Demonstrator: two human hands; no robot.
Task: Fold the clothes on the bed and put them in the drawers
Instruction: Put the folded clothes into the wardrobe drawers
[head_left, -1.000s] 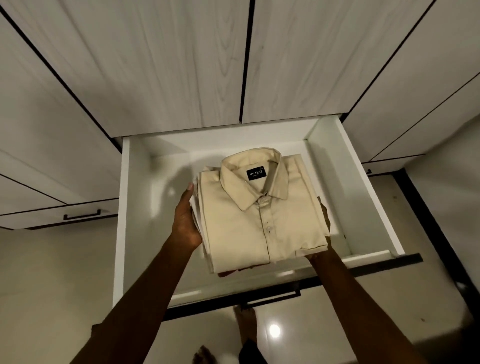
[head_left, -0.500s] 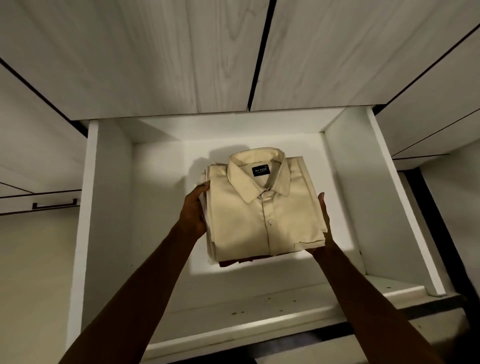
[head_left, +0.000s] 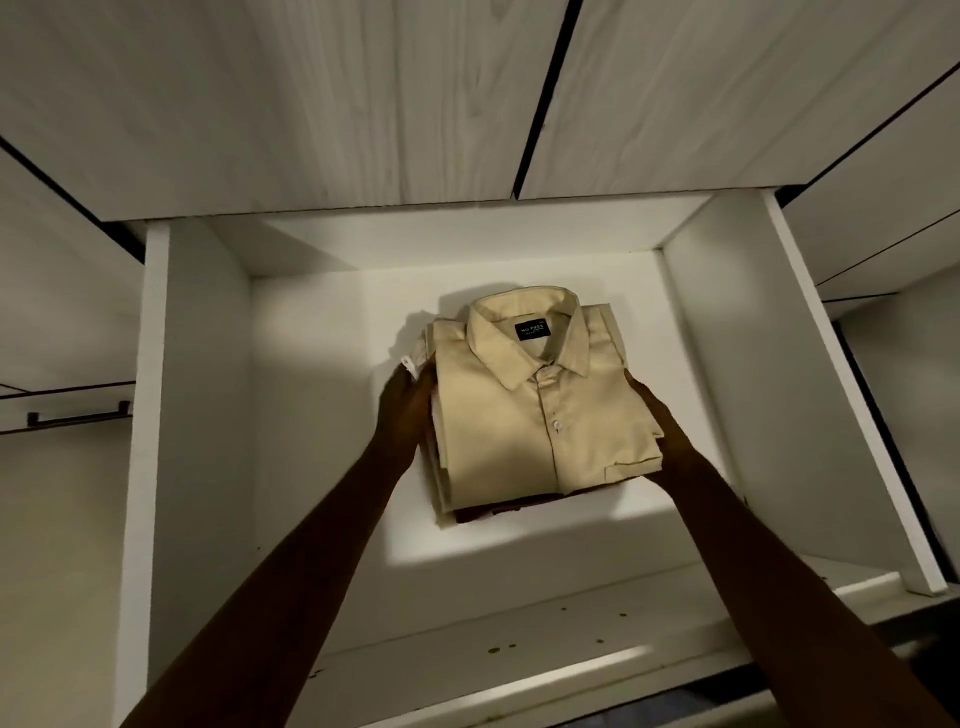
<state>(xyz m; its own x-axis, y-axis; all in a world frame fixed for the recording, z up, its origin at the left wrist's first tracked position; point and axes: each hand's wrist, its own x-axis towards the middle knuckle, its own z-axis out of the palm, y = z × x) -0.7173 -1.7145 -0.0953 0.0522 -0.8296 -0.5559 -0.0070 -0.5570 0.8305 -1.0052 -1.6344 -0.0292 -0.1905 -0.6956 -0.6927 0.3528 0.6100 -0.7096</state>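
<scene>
Hands, left (head_left: 402, 410) and right (head_left: 662, 426), grip one shirt (head_left: 524, 415).

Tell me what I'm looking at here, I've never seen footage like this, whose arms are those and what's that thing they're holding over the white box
There is no machine here. The picture comes from one wide-angle camera worn on a person's head, looking forward and down, so the two arms reaching in from the bottom are that person's own.

The white box is an open drawer, pulled out from under pale wood-grain cupboard doors. Another drawer front with a dark handle shows at the far left.

The left hand and the right hand hold a small stack of folded clothes by its two sides. On top is a beige shirt, buttoned, collar up, with a dark label inside the collar. A dark reddish garment peeks out under it. Whether the stack already rests on the drawer's floor cannot be told.
</scene>
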